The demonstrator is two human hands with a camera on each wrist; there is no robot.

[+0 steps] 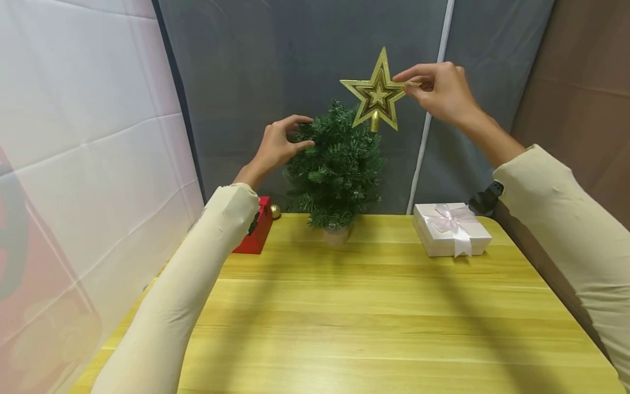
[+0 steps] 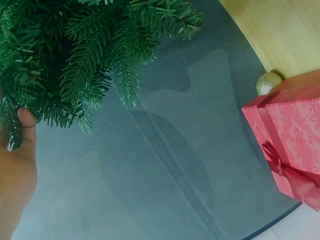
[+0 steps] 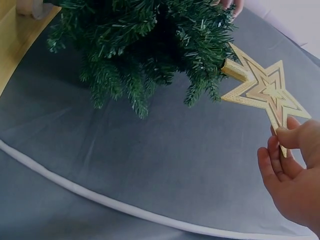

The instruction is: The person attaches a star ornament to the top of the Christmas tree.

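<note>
My right hand (image 1: 440,90) pinches one side point of a gold star tree topper (image 1: 378,97) between thumb and fingers. The star is upright, its hollow gold tube pointing down, just right of the tip of a small green Christmas tree (image 1: 339,164). In the right wrist view the star (image 3: 270,90) overlaps the tree's outer needles. My left hand (image 1: 280,139) is at the upper left of the tree, thumb and fingers curved round a branch. The left wrist view shows the thumb against that branch (image 2: 12,125); the other fingers are mostly hidden.
The tree stands in a pale pot (image 1: 336,236) near the back of the wooden table (image 1: 344,317). A red gift box (image 1: 261,230) and a gold ball (image 1: 275,211) are left of it. A white gift box (image 1: 453,232) with ribbon sits right. Grey cloth (image 1: 295,54) hangs behind.
</note>
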